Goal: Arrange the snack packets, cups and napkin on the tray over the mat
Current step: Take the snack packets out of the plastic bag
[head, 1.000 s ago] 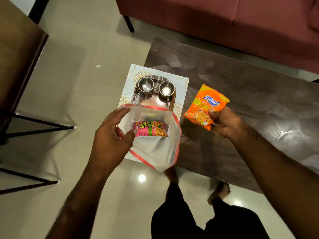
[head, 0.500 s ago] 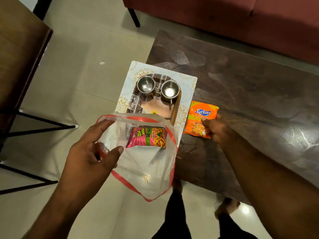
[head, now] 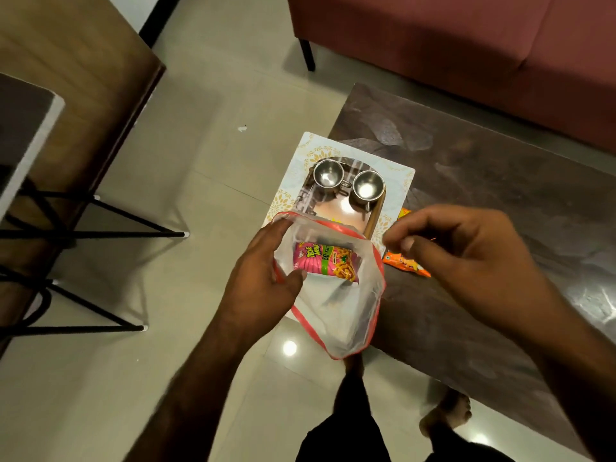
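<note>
Head view: pink packet (head: 325, 262) lies crosswise, seemingly inside bag (head: 346, 315).

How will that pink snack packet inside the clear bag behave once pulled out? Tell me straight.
The pink snack packet looks puffed and crinkled, so it is probably light and soft rather than stiff. Its glossy film may slip in a loose pinch. The clear bag, held open by the left hand, sags, so it will likely collapse around the reaching right hand.

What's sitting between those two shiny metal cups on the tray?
In the head view, only the two cups' handles and bare tray lie between them; no packet or napkin.
</note>
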### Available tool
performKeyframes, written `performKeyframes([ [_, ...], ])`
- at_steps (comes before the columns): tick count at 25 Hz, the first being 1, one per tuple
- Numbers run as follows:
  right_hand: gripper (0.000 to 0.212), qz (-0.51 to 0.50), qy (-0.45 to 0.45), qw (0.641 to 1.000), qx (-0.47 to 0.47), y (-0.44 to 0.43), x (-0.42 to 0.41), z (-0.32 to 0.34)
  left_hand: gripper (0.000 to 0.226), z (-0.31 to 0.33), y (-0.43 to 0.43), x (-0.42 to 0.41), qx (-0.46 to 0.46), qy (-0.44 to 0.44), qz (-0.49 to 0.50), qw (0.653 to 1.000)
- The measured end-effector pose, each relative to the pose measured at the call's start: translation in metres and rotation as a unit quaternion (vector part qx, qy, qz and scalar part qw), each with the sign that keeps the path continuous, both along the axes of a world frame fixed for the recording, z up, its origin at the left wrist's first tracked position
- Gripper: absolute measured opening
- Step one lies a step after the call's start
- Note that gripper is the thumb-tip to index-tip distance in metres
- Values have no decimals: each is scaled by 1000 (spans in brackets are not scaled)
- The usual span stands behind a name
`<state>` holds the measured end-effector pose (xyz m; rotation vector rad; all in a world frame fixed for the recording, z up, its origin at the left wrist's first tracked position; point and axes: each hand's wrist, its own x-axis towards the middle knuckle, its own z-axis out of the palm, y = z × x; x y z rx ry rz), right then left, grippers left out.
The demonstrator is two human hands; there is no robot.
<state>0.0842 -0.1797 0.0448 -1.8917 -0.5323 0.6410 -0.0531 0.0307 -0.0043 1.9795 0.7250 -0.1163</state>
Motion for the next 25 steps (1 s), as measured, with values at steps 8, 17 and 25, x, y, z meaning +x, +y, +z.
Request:
performKeyframes([
  [8, 31, 350, -63, 858, -370, 110, -41, -65, 78, 15, -18, -7, 27, -8, -37, 999],
  [17, 40, 294, -17, 886, -358, 119, -22, -151, 75, 5, -7, -16, 11, 12, -50, 999],
  [25, 38, 255, 21, 895, -367, 123, -38, -146, 77, -2, -11, -18, 55, 49, -72, 995],
])
